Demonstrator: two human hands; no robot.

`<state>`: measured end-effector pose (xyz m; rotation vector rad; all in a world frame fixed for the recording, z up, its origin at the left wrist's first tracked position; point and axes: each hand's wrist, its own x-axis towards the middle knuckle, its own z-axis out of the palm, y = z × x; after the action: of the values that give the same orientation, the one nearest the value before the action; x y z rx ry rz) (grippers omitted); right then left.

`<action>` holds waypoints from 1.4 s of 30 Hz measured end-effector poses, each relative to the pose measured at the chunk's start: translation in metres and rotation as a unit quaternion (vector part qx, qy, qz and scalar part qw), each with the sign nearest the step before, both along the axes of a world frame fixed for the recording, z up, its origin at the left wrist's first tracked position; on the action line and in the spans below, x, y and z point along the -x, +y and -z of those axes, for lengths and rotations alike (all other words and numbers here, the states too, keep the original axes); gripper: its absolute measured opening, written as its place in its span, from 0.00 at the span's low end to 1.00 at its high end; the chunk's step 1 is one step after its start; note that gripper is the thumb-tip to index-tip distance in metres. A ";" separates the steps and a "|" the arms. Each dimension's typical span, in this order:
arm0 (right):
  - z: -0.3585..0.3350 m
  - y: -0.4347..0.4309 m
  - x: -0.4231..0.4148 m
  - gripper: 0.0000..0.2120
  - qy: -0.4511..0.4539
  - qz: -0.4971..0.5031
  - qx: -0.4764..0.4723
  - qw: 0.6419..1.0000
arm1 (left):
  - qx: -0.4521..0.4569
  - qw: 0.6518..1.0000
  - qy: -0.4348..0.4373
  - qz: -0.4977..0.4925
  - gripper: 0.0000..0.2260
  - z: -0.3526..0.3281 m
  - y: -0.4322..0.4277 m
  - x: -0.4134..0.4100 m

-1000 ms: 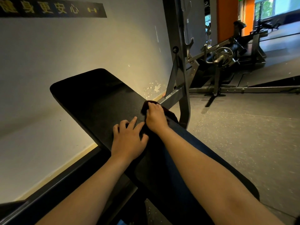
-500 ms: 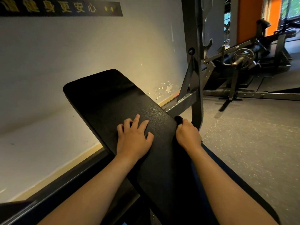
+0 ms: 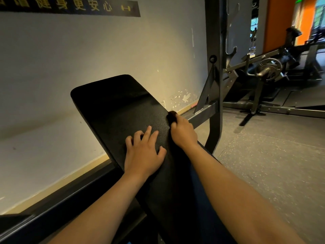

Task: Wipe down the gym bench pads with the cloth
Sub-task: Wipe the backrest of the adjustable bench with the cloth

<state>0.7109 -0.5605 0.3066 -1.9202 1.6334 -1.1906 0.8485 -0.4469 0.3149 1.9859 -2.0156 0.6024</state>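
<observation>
A black padded surface (image 3: 119, 106) was seen running from the middle of the frame down towards the lower centre, with its rounded far end nearest the wall (image 3: 88, 59) at the left. The left hand (image 3: 143, 155) was laid on top of this surface just below the centre of the frame. Its fingers were spread and only slightly bent, and nothing was held in it. The right hand (image 3: 183, 132) was placed just to the right of it, at the right edge of the surface, with its fingers curled round a dark cloth (image 3: 171, 116). Only a small bunched part of the cloth was shown, sticking out above the knuckles and pressed against the edge of the surface; the rest was hidden by the hand. The two hands were set close together but not touching.

A dark metal rack upright (image 3: 213, 50) was seen standing right of centre, behind the right hand. A grey speckled floor (image 3: 272, 164) was spread across the right side. A dark banner (image 3: 70, 6) with yellow characters was fixed along the top left of the wall. A machine loaded with a weight plate (image 3: 269, 69) was seen at the upper right, beside an orange pillar (image 3: 277, 20).
</observation>
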 end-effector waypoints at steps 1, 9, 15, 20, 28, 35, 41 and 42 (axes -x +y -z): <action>0.008 0.004 0.009 0.22 -0.007 0.022 -0.015 1.000 | 0.001 1.000 0.000 0.001 0.28 0.000 0.000 0.000; 0.023 0.013 0.021 0.16 0.006 0.091 -0.027 0.995 | -0.012 1.000 0.005 0.003 0.28 -0.002 -0.001 0.000; -0.027 -0.030 -0.027 0.16 0.002 0.020 -0.012 1.000 | -0.010 1.000 -0.008 0.013 0.24 -0.015 -0.008 -0.008; -0.063 -0.060 -0.055 0.19 0.014 -0.062 0.003 0.998 | -0.020 1.000 -0.006 -0.020 0.25 -0.033 -0.031 -0.019; -0.017 -0.040 -0.013 0.19 -0.038 0.042 -0.070 0.996 | -0.015 0.999 0.003 -0.034 0.25 -0.056 -0.058 -0.028; -0.037 -0.059 -0.036 0.17 -0.040 -0.010 0.004 0.999 | 0.007 0.995 0.048 -0.087 0.26 -0.079 -0.071 -0.064; -0.092 -0.094 -0.085 0.21 -0.006 -0.097 0.039 0.994 | 0.041 0.971 0.159 -0.176 0.31 -0.095 -0.068 -0.124; -0.098 -0.099 -0.092 0.22 -0.002 -0.107 0.045 0.993 | 0.053 0.970 0.165 -0.172 0.31 -0.095 -0.070 -0.125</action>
<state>0.8027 -0.6595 0.4044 -2.0862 1.3515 -1.1971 0.9732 -0.5165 0.4096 2.2151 -1.4334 0.4007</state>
